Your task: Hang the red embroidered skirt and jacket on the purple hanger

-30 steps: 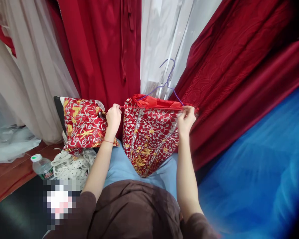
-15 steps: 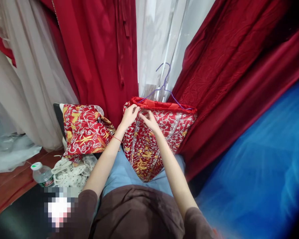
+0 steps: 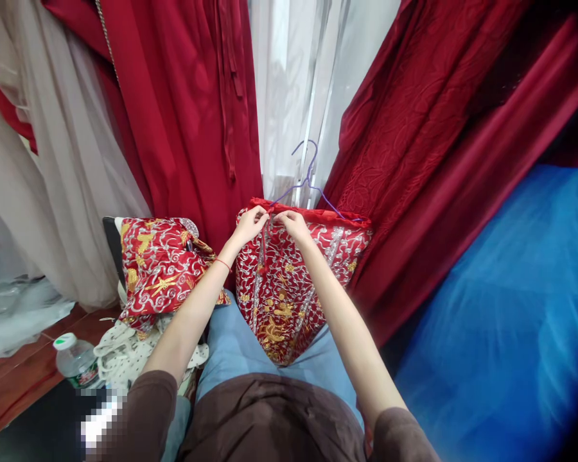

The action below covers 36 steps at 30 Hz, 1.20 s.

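Note:
A red embroidered garment (image 3: 313,282) with gold and silver patterns, probably a skirt, lies over my knees. A purple wire hanger (image 3: 309,173) sticks up from its red top band. At the left part of that band, my left hand (image 3: 250,226) is closed in a pinch on a thin red tie (image 3: 264,247), whose end hangs down the front. Facing it, my right hand (image 3: 293,224) is also closed, fingertips bent together at the same tie. The exact loop between the fingertips is too small to make out.
A folded red-and-gold embroidered cloth (image 3: 161,269) lies at left above a white dotted cloth (image 3: 125,350). A plastic bottle (image 3: 76,362) stands beside them. Red dresses (image 3: 192,96) hang ahead, a white sheer gown (image 3: 43,128) far left, blue tulle (image 3: 510,308) at right.
Both hands have stayed near the top band, and the right fingers have curled in more closely. The red tie now shows hanging below them. The view has shifted slightly.

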Each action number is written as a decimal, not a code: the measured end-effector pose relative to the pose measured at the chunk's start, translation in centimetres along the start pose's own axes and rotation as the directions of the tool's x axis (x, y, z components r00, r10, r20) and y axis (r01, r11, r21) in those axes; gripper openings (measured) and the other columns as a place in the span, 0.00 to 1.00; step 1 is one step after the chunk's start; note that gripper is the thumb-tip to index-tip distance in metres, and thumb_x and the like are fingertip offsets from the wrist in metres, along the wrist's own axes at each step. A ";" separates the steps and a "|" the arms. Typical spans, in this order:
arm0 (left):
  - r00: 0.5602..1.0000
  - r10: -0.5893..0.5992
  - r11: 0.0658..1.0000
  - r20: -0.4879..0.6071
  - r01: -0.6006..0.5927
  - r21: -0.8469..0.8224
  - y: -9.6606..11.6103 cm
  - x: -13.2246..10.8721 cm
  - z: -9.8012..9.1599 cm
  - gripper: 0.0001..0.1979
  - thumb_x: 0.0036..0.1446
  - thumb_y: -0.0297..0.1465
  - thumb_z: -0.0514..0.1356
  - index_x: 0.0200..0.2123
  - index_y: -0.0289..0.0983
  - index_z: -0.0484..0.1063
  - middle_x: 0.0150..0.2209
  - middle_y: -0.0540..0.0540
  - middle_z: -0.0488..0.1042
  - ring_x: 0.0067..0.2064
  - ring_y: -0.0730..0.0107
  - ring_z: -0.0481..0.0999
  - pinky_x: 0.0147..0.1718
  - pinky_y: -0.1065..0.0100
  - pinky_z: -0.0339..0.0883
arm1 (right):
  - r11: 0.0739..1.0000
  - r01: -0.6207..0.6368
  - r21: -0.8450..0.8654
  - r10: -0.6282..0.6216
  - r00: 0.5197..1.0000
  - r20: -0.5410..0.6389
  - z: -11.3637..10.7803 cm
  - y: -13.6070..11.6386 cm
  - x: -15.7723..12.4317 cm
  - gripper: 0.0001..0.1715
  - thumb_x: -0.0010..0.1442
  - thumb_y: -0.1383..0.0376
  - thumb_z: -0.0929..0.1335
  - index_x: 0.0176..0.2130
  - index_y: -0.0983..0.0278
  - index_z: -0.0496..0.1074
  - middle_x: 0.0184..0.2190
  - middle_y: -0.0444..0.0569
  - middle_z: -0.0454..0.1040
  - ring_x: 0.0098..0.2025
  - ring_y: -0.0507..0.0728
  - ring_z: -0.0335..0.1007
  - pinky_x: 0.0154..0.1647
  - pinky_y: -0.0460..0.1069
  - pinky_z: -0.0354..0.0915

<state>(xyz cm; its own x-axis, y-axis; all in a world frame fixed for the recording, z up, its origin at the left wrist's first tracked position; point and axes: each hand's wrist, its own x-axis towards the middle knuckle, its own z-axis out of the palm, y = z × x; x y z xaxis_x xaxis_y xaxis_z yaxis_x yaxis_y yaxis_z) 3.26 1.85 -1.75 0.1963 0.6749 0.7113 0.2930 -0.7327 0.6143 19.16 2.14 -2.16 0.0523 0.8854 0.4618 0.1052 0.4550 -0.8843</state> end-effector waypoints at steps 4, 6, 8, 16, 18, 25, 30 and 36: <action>0.997 0.061 0.998 0.038 -0.060 -0.026 0.2 -0.7 -0.1 0.07 0.58 0.35 0.58 0.32 0.38 0.70 0.32 0.49 0.75 0.34 0.68 0.74 0.37 0.69 0.67 | 0.987 -0.102 0.122 0.095 0.993 0.065 1.1 0.1 -0.7 0.08 0.57 0.63 0.70 0.27 0.64 0.72 0.29 0.48 0.78 0.34 0.54 0.74 0.47 0.53 0.70; 0.997 0.076 0.997 0.035 -0.076 0.005 0.4 -0.9 -0.3 0.06 0.58 0.34 0.57 0.31 0.38 0.69 0.31 0.49 0.74 0.34 0.68 0.73 0.35 0.70 0.66 | 0.987 -0.109 0.121 0.100 0.992 0.079 1.7 0.2 -1.1 0.09 0.56 0.63 0.70 0.26 0.64 0.72 0.28 0.47 0.77 0.34 0.54 0.74 0.46 0.51 0.69; 0.998 0.058 0.997 0.021 -0.059 0.053 0.3 -1.0 -0.6 0.05 0.58 0.31 0.57 0.29 0.39 0.68 0.29 0.49 0.73 0.32 0.69 0.72 0.33 0.70 0.65 | 0.988 -0.094 0.126 0.091 0.995 0.030 1.8 0.2 -1.3 0.08 0.55 0.64 0.70 0.25 0.63 0.71 0.27 0.45 0.77 0.34 0.54 0.74 0.46 0.50 0.69; 0.983 -0.182 0.970 -0.018 0.176 -0.169 -1.0 -1.0 -0.5 0.07 0.58 0.32 0.59 0.28 0.39 0.64 0.22 0.54 0.68 0.22 0.76 0.68 0.25 0.73 0.62 | 0.989 -0.018 0.144 0.032 0.995 -0.097 -0.9 0.0 -1.7 0.06 0.55 0.63 0.67 0.28 0.62 0.69 0.23 0.42 0.72 0.26 0.51 0.65 0.30 0.46 0.63; 0.979 -0.203 0.930 -0.014 0.188 -0.317 -1.0 -1.3 -0.5 0.07 0.57 0.35 0.61 0.32 0.39 0.67 0.21 0.57 0.63 0.19 0.80 0.60 0.20 0.76 0.53 | 0.992 -0.089 0.093 0.094 0.994 -0.061 -1.9 -0.2 -1.9 0.07 0.56 0.62 0.66 0.29 0.62 0.71 0.18 0.39 0.66 0.20 0.49 0.56 0.23 0.46 0.55; 1.000 0.000 0.998 0.006 0.000 0.068 -0.9 -2.5 -3.9 0.07 0.51 0.32 0.62 0.25 0.39 0.79 0.22 0.50 0.68 0.25 0.73 0.63 0.25 0.70 0.55 | 0.945 0.080 -0.318 0.057 0.915 0.399 -5.0 -1.7 -2.6 0.09 0.50 0.61 0.73 0.28 0.66 0.78 0.15 0.41 0.67 0.19 0.49 0.58 0.24 0.46 0.53; 0.893 0.103 0.977 -0.439 -0.009 0.212 0.3 -2.0 -3.2 0.07 0.56 0.34 0.64 0.32 0.40 0.83 0.26 0.49 0.72 0.31 0.70 0.70 0.32 0.68 0.61 | 0.982 0.186 -0.045 -0.151 0.896 0.417 -3.8 -3.1 -3.4 0.28 0.59 0.44 0.67 0.38 0.64 0.80 0.23 0.43 0.73 0.18 0.47 0.52 0.21 0.46 0.50; 0.946 0.069 0.961 -0.315 -0.148 -0.233 1.7 -1.5 -1.0 0.15 0.52 0.44 0.68 0.30 0.36 0.82 0.32 0.45 0.81 0.34 0.67 0.76 0.38 0.66 0.69 | 0.957 0.284 -0.052 -0.262 0.931 0.253 -2.5 -3.2 -3.5 0.24 0.62 0.51 0.68 0.50 0.62 0.80 0.27 0.42 0.73 0.21 0.48 0.53 0.23 0.46 0.54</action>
<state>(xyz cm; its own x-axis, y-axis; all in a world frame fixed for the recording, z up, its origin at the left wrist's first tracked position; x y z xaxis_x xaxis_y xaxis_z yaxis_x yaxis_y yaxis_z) 2.52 -0.50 -1.46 -0.0892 0.5606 0.8233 0.0344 -0.8243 0.5651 21.13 -2.66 -0.80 -0.2304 0.7292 0.6444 0.1673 0.6820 -0.7120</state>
